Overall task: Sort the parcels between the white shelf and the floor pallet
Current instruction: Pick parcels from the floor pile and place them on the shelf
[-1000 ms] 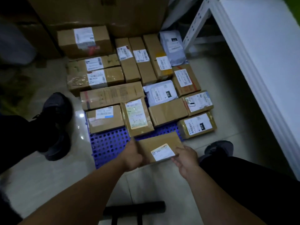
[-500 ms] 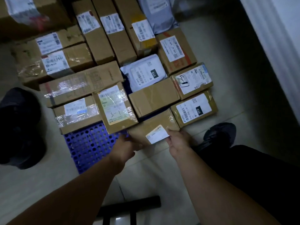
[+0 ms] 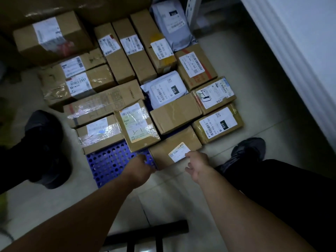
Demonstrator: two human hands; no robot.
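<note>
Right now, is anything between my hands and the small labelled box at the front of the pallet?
Nothing visible. The left hand is at the left side of the small labelled box, over the blue pallet, and the right hand touches its near edge beside the white label.

Single view: wide-angle camera on person's head. Faces forward and steeply down at blue floor pallet (image 3: pixel 112 160), close, from above pallet's near edge. White shelf (image 3: pixel 300 51) runs along frame's right, right of pallet. Forearms (image 3: pixel 91 206) enter from bottom edge toward pallet.
</note>
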